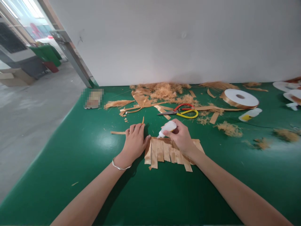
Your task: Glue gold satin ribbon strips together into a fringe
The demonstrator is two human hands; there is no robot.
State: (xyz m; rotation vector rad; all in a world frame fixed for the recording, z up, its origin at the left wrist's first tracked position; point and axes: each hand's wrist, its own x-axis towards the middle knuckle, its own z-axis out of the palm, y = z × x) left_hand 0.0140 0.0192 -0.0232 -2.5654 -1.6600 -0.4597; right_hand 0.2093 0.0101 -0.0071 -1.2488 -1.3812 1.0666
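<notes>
A row of tan ribbon strips (160, 150) lies side by side on the green table, joined along the far edge, with their ends toward me. My right hand (181, 136) is closed around a small white glue bottle (168, 128), tilted so its nozzle points down at the far edge of the strips. At the row's left end, my left hand (135, 138) rests palm down with its fingers laid on the table. A narrow ribbon piece (117, 132) sticks out from under it to the left; another tip shows beyond its fingers.
Scissors (188, 113) with red and yellow handles lie beyond my hands. Behind them are frayed tan fibres (164, 91) and ribbon scraps. A ribbon roll (241, 98) and a second white bottle (250, 115) are at the right. A blurred-out flat object (94, 99) lies far left.
</notes>
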